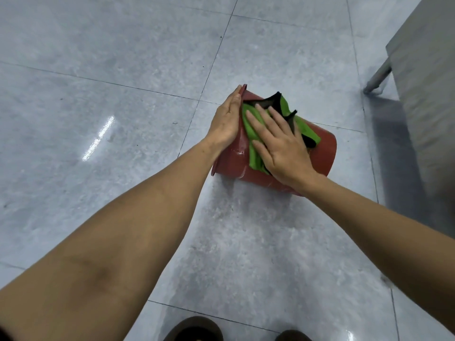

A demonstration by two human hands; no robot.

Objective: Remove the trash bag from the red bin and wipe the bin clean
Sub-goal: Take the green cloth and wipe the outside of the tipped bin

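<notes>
The red bin lies on its side on the tiled floor, its rim to the left and its base to the right. A green cloth with black edging is spread over the bin's upper side. My right hand lies flat on the cloth, fingers apart, pressing it against the bin. My left hand rests flat against the bin's rim at the open end, fingers together. No trash bag is in view.
Grey floor tiles surround the bin. A grey cabinet or table with a metal leg stands at the right. The toes of my two dark shoes show at the bottom edge.
</notes>
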